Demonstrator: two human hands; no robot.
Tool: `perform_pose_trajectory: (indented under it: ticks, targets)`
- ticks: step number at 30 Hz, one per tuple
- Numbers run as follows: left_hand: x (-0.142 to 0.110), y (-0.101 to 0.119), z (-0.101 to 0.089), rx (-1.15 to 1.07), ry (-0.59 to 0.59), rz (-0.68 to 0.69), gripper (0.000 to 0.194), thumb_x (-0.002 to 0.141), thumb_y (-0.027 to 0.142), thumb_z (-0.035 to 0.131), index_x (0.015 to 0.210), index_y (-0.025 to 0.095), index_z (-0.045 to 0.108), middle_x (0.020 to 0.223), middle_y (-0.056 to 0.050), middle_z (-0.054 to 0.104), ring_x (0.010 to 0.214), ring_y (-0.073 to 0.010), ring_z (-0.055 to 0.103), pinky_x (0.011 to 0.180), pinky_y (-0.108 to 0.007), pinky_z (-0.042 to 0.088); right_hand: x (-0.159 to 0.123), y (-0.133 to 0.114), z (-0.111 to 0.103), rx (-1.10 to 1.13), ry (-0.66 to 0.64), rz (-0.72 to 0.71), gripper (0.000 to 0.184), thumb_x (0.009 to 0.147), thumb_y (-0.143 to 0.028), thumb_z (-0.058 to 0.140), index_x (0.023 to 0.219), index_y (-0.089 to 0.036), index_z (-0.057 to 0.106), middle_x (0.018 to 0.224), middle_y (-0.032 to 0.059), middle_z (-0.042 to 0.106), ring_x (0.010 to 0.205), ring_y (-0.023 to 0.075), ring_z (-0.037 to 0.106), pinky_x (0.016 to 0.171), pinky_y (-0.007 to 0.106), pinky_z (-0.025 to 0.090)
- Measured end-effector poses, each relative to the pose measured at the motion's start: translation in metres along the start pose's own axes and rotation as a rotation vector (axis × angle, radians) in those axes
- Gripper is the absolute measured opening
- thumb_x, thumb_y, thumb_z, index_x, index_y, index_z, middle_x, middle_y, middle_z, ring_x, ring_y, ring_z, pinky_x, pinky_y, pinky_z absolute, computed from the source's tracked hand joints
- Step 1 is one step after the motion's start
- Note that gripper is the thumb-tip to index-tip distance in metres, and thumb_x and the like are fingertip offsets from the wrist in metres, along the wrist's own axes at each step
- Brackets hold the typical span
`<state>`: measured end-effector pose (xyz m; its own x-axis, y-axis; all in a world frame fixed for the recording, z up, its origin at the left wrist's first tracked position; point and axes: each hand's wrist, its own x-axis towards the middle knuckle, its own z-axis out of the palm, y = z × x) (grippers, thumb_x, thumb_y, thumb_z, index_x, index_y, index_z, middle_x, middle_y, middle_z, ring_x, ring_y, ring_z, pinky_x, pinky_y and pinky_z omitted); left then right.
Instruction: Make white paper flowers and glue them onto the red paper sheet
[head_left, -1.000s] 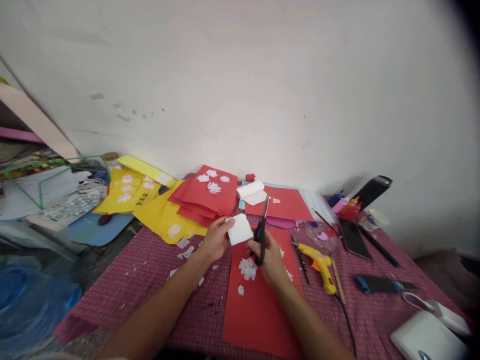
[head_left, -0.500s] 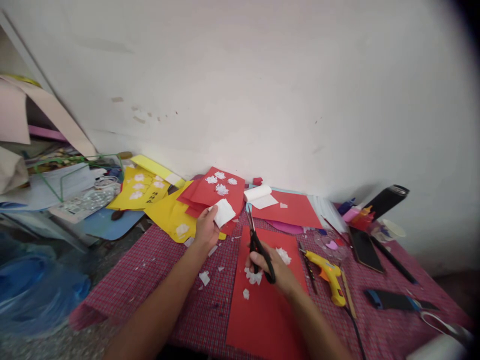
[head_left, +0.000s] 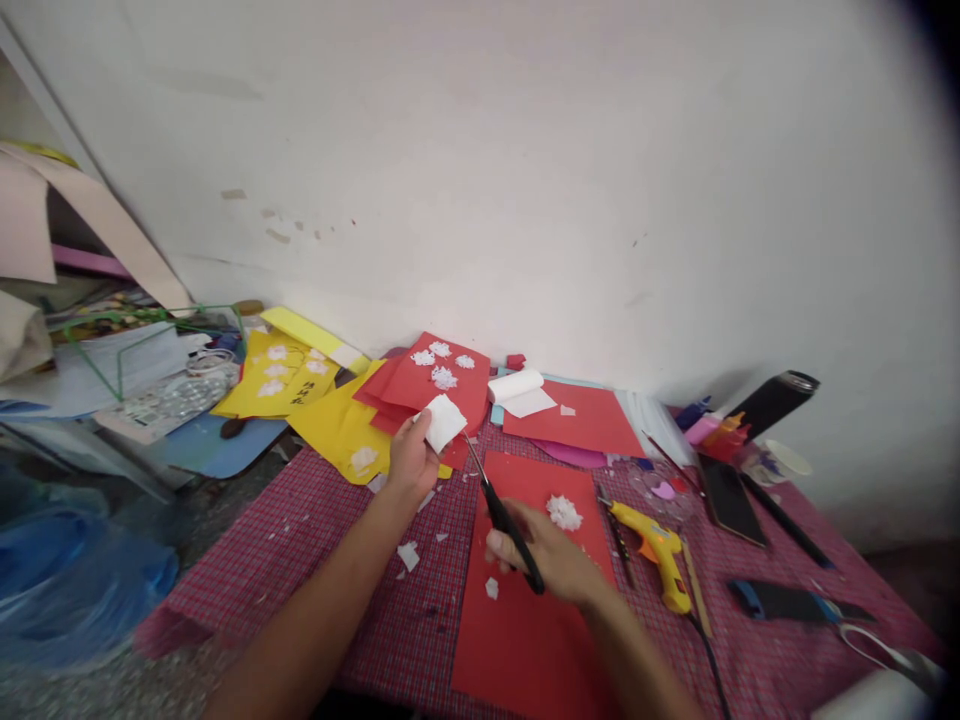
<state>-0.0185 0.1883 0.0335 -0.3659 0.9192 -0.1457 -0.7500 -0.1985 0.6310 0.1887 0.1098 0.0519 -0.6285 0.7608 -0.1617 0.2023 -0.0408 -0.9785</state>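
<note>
My left hand (head_left: pixel 412 460) pinches a small square of white paper (head_left: pixel 446 423) above the table. In my right hand (head_left: pixel 544 550) is a pair of black-handled scissors (head_left: pixel 499 508), its blades pointing up and left with the tips close to the paper's lower right corner. Whether the tips touch the paper I cannot tell. Below my right hand lies a sheet of red paper (head_left: pixel 525 650), which bears a crumpled white paper flower (head_left: pixel 564 512) and a small white scrap (head_left: pixel 492 588). My right hand hides part of that sheet.
A yellow glue gun (head_left: pixel 654 545) lies right of the red sheet. Behind are a white paper roll (head_left: pixel 517 387), red cards with white flowers (head_left: pixel 457 380) and yellow paper (head_left: pixel 341 425). A black tumbler (head_left: pixel 784 400), phone (head_left: pixel 731 500) and other scissors (head_left: pixel 870 640) are at right.
My right hand has turned the scissors leftward, bringing the tips to the white paper; the blades look closed together now. My left hand has tilted the paper and shifted it slightly left.
</note>
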Motion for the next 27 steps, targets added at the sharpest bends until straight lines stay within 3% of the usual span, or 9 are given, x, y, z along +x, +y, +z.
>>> perform_pose_trajectory:
  ticks: [6,10,17,22,27]
  targets:
    - [-0.007,-0.011,0.005,0.034,-0.06,0.006,0.03,0.071,0.029,0.082,0.088,0.013,0.064,0.086,-0.007,0.075,0.075,-0.0175,0.071,0.07,-0.029,0.056,0.002,0.004,0.006,-0.003,-0.031,0.049,0.041,0.086,-0.058,0.064,0.09,-0.02,0.049,0.071,-0.0022,0.06,0.056,0.0148,0.061,0.054,0.025,0.042]
    - [-0.011,-0.017,0.005,0.097,-0.061,0.006,0.03,0.068,0.03,0.084,0.083,0.014,0.064,0.078,-0.004,0.073,0.067,-0.015,0.068,0.065,-0.026,0.053,0.005,0.006,0.007,-0.035,0.024,0.043,0.041,0.085,-0.057,0.066,0.09,-0.02,0.05,0.07,-0.0019,0.061,0.059,0.0155,0.061,0.053,0.024,0.042]
    - [-0.018,-0.025,0.007,0.115,-0.085,-0.023,0.035,0.065,0.034,0.085,0.085,0.013,0.065,0.081,-0.005,0.074,0.07,-0.0165,0.069,0.069,-0.028,0.053,0.007,0.008,0.004,-0.093,0.075,0.071,0.043,0.086,-0.059,0.064,0.095,-0.018,0.052,0.069,-0.0009,0.061,0.057,0.0147,0.057,0.049,0.024,0.039]
    - [-0.021,-0.026,0.007,0.081,-0.057,-0.068,0.033,0.064,0.031,0.086,0.081,0.014,0.063,0.076,-0.003,0.073,0.066,-0.0145,0.068,0.067,-0.027,0.052,0.009,0.017,0.004,-0.149,0.127,0.031,0.045,0.084,-0.059,0.066,0.099,-0.018,0.056,0.079,0.0013,0.062,0.07,0.0172,0.058,0.058,0.026,0.043]
    - [-0.022,-0.024,0.007,0.071,-0.062,-0.114,0.033,0.066,0.029,0.085,0.084,0.015,0.062,0.079,-0.003,0.073,0.067,-0.0145,0.068,0.067,-0.027,0.053,0.011,0.023,0.005,-0.15,0.139,0.019,0.044,0.084,-0.058,0.066,0.099,-0.018,0.057,0.078,0.0011,0.06,0.068,0.0172,0.055,0.057,0.027,0.042]
